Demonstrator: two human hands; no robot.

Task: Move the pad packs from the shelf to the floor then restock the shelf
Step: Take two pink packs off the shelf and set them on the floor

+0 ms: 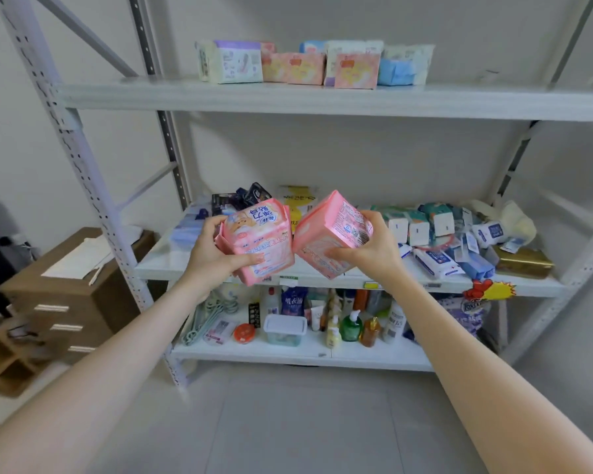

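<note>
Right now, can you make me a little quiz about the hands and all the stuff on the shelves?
1. True or false: the left hand grips the left pink pack, and the right hand grips the right pink pack.
2. Where does the row of pad packs stand? A: on the top shelf. B: on the floor. C: on the brown drawers.
3. Fill in: the green pump bottle stands on the ___ shelf.

Key: 1 true; 2 A; 3 bottom.
</note>
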